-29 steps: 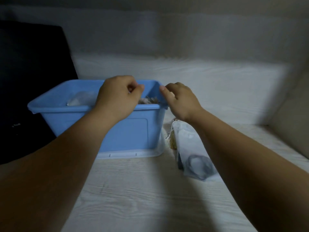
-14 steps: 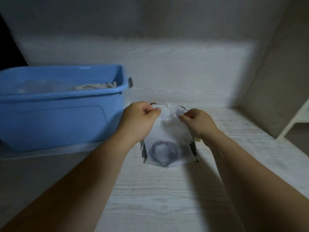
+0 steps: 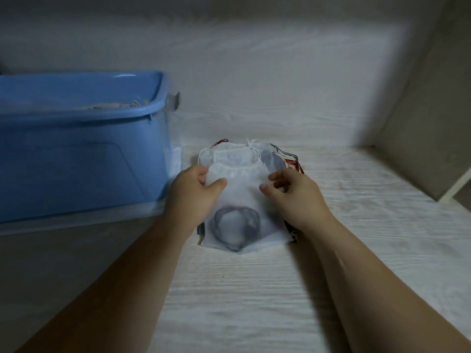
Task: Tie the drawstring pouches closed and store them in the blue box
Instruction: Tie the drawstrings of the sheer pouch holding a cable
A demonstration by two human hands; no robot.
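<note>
Two hands [image 3: 193, 193] [image 3: 297, 197] pinching one sheer pouch [image 3: 239, 197], one blue box [image 3: 76, 161]

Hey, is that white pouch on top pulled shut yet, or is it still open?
Still open: the white pouch has its neck lying flat and spread wide, not gathered, and its drawstring hangs slack in loops.

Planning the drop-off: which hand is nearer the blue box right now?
Left. The left hand grips the white pouch on its box-side edge, close to the blue box; the right hand is at the pouch's far edge.
</note>
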